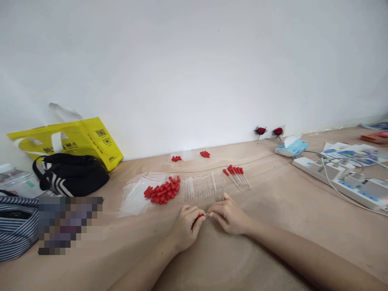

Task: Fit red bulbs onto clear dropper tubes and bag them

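Pinched in my left hand (189, 226) is a red rubber bulb (199, 216), mostly covered by the fingers. My right hand (228, 214) grips a thin clear dropper tube (207, 215), whose end meets the bulb between my fingertips; how far it sits inside is hidden. Beyond the hands lies a row of loose clear tubes (201, 186). A heap of red bulbs (162, 191) rests left of that row, on clear plastic bags (133, 198). To the right, several droppers (238, 176) with red bulbs fitted lie side by side.
Small bagged groups of red pieces (205, 154) lie by the wall. At left are a yellow bag (91, 141), a black pouch (79, 173) and a striped bag (18, 234). At right are a tissue pack (291, 148), a power strip (342, 182) with cables, and two dark red roses (261, 131).
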`<state>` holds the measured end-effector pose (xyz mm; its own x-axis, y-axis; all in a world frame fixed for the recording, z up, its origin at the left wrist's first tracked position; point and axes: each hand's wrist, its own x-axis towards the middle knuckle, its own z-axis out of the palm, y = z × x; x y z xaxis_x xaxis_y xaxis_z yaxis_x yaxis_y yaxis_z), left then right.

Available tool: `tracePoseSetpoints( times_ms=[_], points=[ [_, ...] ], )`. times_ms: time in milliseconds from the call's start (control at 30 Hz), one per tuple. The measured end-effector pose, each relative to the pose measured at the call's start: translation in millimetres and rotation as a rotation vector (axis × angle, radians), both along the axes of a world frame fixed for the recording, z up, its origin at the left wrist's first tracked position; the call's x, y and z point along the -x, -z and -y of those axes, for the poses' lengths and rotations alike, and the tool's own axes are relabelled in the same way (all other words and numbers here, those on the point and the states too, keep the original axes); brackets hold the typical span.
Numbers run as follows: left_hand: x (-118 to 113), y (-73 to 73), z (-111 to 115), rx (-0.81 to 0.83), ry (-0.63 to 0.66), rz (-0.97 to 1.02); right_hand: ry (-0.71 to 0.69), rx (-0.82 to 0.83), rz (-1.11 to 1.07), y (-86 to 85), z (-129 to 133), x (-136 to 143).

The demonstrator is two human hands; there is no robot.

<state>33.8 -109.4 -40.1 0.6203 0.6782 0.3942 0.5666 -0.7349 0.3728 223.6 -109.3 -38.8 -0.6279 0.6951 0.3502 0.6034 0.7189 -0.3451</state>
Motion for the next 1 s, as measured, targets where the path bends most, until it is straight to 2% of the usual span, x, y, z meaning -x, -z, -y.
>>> tracePoseSetpoints(
  times_ms=[233, 333, 400, 467, 567, 667, 800, 1000],
  points=[
    [5, -2.6, -4, 0.06, -0.08, -0.009, 0.039, -0.108, 0.08, -6.1, -2, -11],
    [8, -4.0, -4, -0.035, -0.172, 0.045, 0.093, -0.125, 0.087, -2.2, -6, -17],
    [10, -3.2, -6, -0.125, -0.299, 0.113, 0.237, -0.104, 0.032, 1.2, -13, -24],
    [12, -1.4, -9, -0.166, -0.39, 0.148, 0.461, -0.071, -0.041, 4.1, -25, -33],
    [13, 1.6, -13, -0.16, -0.419, 0.124, 0.774, -0.005, -0.078, 6.7, -45, -46],
    [12, 3.0, -14, -0.149, -0.412, 0.09, 0.949, 0.063, 0.0, 7.3, -59, -51],
    [12, 4.4, -14, -0.139, -0.413, 0.074, 1.045, 0.091, 0.123, 7.9, -64, -49],
    [12, 6.3, -14, -0.118, -0.416, 0.051, 1.038, 0.136, 0.178, 9.1, -67, -46]
  ],
)
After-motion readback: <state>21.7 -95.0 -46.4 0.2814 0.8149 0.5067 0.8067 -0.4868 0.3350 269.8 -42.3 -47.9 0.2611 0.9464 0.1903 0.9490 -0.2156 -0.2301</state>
